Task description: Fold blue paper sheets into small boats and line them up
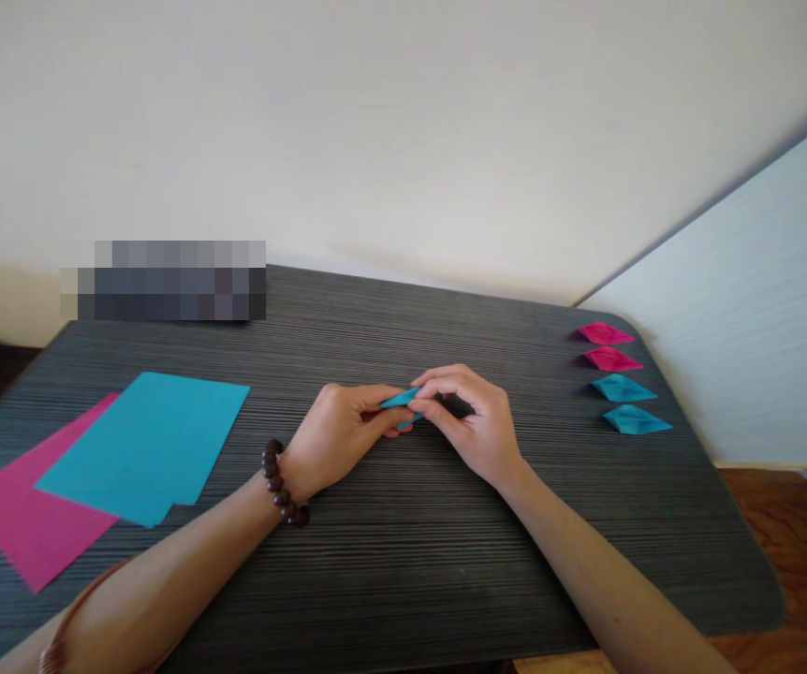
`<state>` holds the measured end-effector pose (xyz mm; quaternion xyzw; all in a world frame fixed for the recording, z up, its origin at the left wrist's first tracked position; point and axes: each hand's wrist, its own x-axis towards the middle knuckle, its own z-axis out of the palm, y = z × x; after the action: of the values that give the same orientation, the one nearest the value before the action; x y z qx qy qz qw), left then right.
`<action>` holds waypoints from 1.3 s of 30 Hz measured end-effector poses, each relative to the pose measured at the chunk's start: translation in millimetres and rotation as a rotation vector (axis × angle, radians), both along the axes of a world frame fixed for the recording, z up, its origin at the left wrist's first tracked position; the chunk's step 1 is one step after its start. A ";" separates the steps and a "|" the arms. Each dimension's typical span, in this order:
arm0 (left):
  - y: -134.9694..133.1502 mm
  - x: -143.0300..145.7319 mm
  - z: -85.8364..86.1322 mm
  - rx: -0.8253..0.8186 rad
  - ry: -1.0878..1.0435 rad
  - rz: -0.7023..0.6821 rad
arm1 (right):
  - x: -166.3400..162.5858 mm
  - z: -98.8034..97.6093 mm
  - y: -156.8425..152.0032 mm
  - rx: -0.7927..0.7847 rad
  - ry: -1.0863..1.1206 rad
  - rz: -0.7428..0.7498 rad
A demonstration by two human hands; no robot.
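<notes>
A small folded piece of blue paper (401, 399) is held between both hands, just above the middle of the dark table. My left hand (343, 426) pinches its left part between thumb and fingers; a beaded bracelet circles that wrist. At its right end, my right hand (470, 417) grips the paper with thumb and fingertips. The fingers cover much of the folded piece, so its full shape is hidden.
Blue paper sheets (157, 440) overlap pink paper (38, 524) at the left of the table (403, 562). Two folded pink shapes (607, 333) and two folded blue shapes (635, 420) form a column at the right. A blurred-out object (179, 285) sits at the back left, near the wall.
</notes>
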<state>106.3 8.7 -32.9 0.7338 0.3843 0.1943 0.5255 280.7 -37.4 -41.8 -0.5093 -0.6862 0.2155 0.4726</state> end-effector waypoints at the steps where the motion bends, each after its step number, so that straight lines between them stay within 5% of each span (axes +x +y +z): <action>1: 0.0 0.0 0.0 0.006 0.004 -0.001 | 0.0 -0.2 0.0 -0.001 0.008 -0.008; 39: 0.3 -1.3 0.9 0.222 0.086 -0.127 | -1.4 -8.3 0.1 -0.241 0.474 -0.028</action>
<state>105.0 8.9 -32.0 0.8180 0.3354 0.1702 0.4352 279.3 -37.3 -50.1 -0.5069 -0.5184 0.4025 0.5589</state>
